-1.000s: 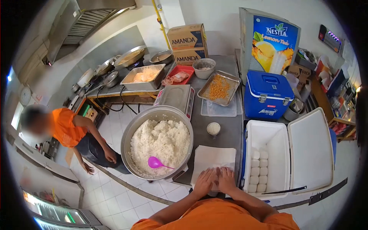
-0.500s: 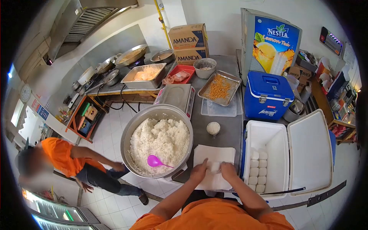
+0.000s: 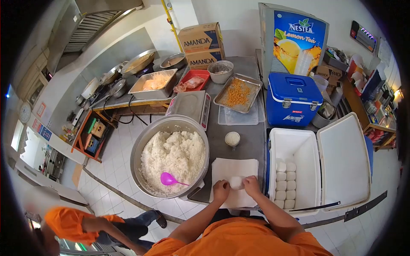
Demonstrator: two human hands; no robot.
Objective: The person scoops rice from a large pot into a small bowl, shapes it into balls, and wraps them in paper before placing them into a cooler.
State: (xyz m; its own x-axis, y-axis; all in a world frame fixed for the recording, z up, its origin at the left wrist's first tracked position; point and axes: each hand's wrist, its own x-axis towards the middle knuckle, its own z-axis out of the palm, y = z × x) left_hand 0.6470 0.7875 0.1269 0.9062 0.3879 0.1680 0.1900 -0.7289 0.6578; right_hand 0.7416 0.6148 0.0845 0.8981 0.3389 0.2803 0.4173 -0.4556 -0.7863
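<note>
A rounded white bundle, which looks like paper-wrapped rice (image 3: pixel 236 182), sits on a stack of white paper sheets (image 3: pixel 226 167) in front of me. My left hand (image 3: pixel 221 190) is at its left side, fingers curled and pinching the wrapping paper. On the opposite side, my right hand (image 3: pixel 251 185) grips the wrapper with closed fingers. Just beyond the stack stands a small cup of rice (image 3: pixel 232 138). To the left is a large metal pot (image 3: pixel 136 158) of cooked rice (image 3: pixel 171 149), with a purple ladle (image 3: pixel 168 179) lying on the rice.
An open white cooler (image 3: pixel 294 141) at my right holds several white bundles (image 3: pixel 291 176). Behind it stands a closed blue cooler box (image 3: pixel 293 100). A tray of orange shreds (image 3: pixel 239 91) and a scale (image 3: pixel 188 106) sit farther back. A co-worker (image 3: pixel 81 226) is at the lower left.
The bundle now looks rounder and more closed, and my left hand has drawn slightly apart from it. My view has shifted a little. The co-worker has moved lower in view.
</note>
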